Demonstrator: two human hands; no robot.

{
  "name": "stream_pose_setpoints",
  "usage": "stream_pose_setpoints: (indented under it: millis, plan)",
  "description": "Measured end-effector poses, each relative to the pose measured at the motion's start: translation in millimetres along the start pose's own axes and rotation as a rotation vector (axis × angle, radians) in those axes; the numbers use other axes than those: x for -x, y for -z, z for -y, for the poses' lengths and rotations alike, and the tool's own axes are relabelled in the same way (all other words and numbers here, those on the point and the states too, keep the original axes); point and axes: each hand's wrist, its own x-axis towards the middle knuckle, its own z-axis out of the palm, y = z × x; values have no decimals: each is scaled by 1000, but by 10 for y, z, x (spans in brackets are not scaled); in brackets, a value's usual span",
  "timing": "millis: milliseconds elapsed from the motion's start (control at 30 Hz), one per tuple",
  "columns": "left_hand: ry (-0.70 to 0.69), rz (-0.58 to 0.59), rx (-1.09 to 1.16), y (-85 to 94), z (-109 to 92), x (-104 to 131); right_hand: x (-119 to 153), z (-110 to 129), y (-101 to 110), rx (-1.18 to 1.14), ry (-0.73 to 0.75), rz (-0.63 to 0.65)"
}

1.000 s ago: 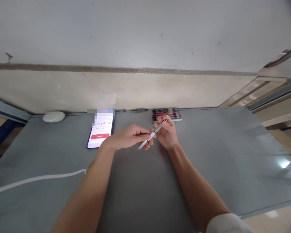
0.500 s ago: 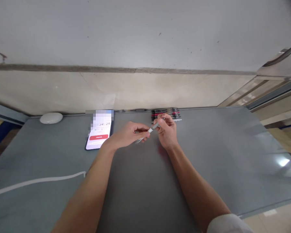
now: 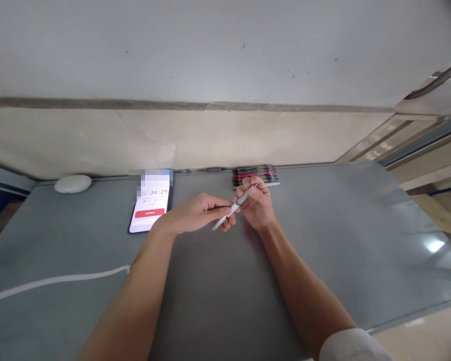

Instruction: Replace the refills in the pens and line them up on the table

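A white and grey pen [image 3: 234,207] slants between my two hands above the desk, its clear end pointing down to the left. My left hand [image 3: 203,214] has its fingers closed around the middle and lower part of the pen. With thumb and fingertips, my right hand [image 3: 260,203] pinches the grey upper end. Just behind my right hand lies a row of several pens [image 3: 250,173], mostly black and clear with a red one among them and a white one nearest me.
A phone [image 3: 150,205] showing a running-clock screen lies left of my hands. Further left sit a white rounded object [image 3: 73,184] and a white cable [image 3: 60,279]. One more pen [image 3: 214,169] lies along the desk's back edge by the wall [image 3: 195,135].
My left fingers have shifted on the pen, and more of its lower end shows. The pen is tilted slightly steeper. The whole view has moved a little.
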Motion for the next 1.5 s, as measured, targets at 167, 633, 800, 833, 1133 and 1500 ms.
stream_pose_setpoints:
  millis: [167,633,800,833,1133,1500]
  plan:
    - [-17,21,-5,-19,-1,-10,18,9,8,-2,-16,28]
    - [42,-270,-48,-19,125,-81,-59,-8,-32,104,61,-119]
    - [49,-201,-37,-3,100,-48,-52,8,-25,122,38,-133]
    - [49,-182,-30,0,91,-39,-51,12,-26,120,40,-138]
    - [12,-72,66,-9,59,-16,-34,13,-1,69,60,-93]
    - [81,-237,-59,-14,143,-67,-65,-22,-56,154,90,-247]
